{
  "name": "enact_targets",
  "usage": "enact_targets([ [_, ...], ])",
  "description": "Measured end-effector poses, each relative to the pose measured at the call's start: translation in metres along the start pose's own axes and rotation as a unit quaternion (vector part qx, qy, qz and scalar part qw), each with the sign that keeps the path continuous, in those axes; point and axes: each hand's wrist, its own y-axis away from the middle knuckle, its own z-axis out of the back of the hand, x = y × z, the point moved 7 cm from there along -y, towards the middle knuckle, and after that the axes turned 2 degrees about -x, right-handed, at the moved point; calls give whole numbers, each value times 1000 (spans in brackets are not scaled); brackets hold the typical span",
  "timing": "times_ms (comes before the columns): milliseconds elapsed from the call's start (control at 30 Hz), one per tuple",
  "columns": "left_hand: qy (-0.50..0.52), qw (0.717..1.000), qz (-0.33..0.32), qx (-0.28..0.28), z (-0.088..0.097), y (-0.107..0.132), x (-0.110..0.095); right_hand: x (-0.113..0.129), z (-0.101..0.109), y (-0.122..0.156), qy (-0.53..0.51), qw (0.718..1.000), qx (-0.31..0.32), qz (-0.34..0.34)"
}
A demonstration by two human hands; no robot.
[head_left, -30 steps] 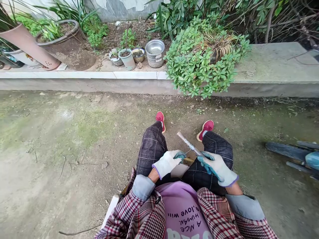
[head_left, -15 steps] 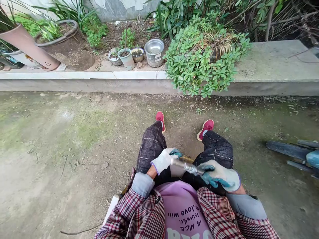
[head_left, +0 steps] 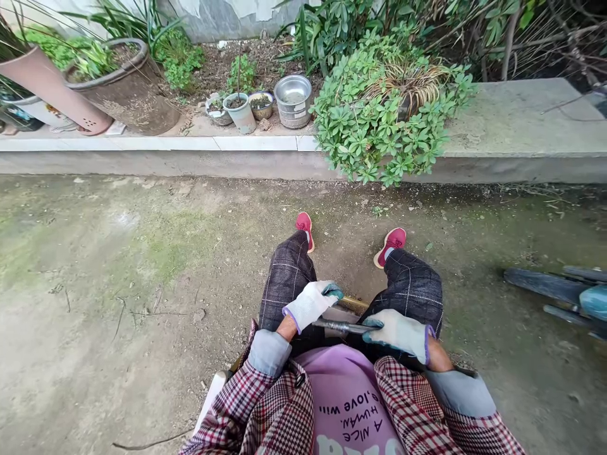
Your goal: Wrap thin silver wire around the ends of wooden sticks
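Rod [head_left: 341, 327] bars gap between 2 legs [head_left: 288, 272]; ground [head_left: 344, 243] ahead free.

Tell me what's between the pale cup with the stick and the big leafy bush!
A small bowl and a silver pot sit between them, in the head view.

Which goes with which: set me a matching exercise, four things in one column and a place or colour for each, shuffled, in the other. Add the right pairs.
Column one
1. Rod
2. Shoes
3. Metal pot
4. Gloves

Column two
A. Just left of the bush
B. White and teal, with purple cuff edges
C. In the right hand
D. Red, with pale soles

Right pairs
1-C
2-D
3-A
4-B
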Motion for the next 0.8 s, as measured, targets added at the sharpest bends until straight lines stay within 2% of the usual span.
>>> enact_targets([
  [167, -38, 999, -15, 10, -1, 8, -16, -19, 8, -6, 3, 997, -68, -37],
  [267, -8, 1000, -12, 9, -3, 12, -18, -25, 18, -6, -22, 990, -129, -54],
  [367, 31, 999, -4, 21, -14, 16, -16, -28, 32, -2, -46, 976, -201, -71],
  [433, 42, 999, 4, 34, -23, 18, -15, -27, 41, 3, -86, 962, -249, -71],
  [500, 44, 998, 8, 48, -31, 20, -16, -27, 45, 8, -171, 945, -269, -72],
  [633, 72, 992, -25, 101, -40, 22, -24, -24, 39, 14, -350, 907, -226, -65],
  [800, 57, 993, -54, 90, -36, 15, -18, -8, 34, 20, -377, 919, -113, -3],
])
